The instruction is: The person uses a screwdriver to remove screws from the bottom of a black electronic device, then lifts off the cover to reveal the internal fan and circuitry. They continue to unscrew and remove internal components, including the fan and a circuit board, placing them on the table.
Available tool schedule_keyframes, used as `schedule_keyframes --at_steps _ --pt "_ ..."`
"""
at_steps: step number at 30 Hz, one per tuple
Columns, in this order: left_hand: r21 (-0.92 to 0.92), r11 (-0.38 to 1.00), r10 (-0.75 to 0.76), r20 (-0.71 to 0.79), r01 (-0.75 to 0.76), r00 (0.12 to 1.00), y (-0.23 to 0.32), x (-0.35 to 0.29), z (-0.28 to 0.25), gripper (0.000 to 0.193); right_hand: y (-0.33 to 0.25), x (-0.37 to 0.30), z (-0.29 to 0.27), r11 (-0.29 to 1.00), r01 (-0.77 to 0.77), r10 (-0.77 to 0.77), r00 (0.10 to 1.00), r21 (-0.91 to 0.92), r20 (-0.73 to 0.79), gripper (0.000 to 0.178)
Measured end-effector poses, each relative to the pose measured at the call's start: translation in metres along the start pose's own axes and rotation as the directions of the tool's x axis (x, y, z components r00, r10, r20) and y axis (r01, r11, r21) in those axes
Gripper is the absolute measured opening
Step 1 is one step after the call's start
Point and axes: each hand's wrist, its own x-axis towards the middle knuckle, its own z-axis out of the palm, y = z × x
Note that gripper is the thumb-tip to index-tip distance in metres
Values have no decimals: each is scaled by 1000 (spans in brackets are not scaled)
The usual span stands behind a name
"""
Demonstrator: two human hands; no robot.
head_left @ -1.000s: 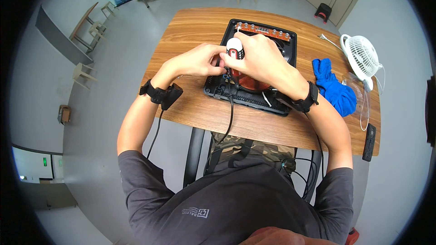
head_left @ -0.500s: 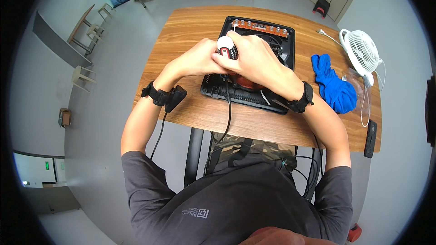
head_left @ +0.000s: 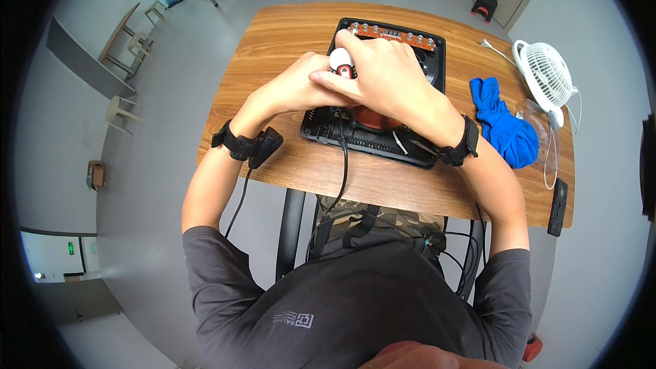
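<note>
"Clamped or loose, how was the right hand (head_left: pixel 386 75)?"

"Clamped: it wrapped round a white-topped tool (head_left: pixel 341 59), thumb lying along the near side, index finger bent round the far side."

"And the left hand (head_left: pixel 295 83)?"

"It met the right one at the tool, but its fingertips were hidden, so I could not tell whether they were closed on anything."

"Where was the tool, then?"

"Between the hands, above the left part of an open black casing (head_left: pixel 369 148), white end up; its lower end was out of sight."

"What showed inside the casing?"

"An orange circuit board (head_left: pixel 393 33) along the far edge, and a copper-coloured coil (head_left: pixel 372 119), partly covered by the right hand."

"Anything else on the wooden table (head_left: pixel 273 31)?"

"To the right lay a crumpled blue cloth (head_left: pixel 507 133), with a white fan (head_left: pixel 549 76) beyond it."
</note>
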Motion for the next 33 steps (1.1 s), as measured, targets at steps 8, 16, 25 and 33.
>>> schedule_keyframes --at_steps 8,16,25,33 --pt "-20 1000 13 -83 -15 996 3 -3 5 36 2 3 4 999 -21 19 999 50 40 42" --pt "8 999 -43 -163 45 986 4 -5 9 35 -2 8 -6 998 -52 57 992 -42 112 39" --pt "65 996 -52 -165 64 985 15 -3 11 34 4 -1 -2 992 74 -77 997 -99 -31 25" --pt "-56 996 -83 -159 75 984 5 -5 14 29 -5 13 -23 972 28 15 983 -232 183 31"
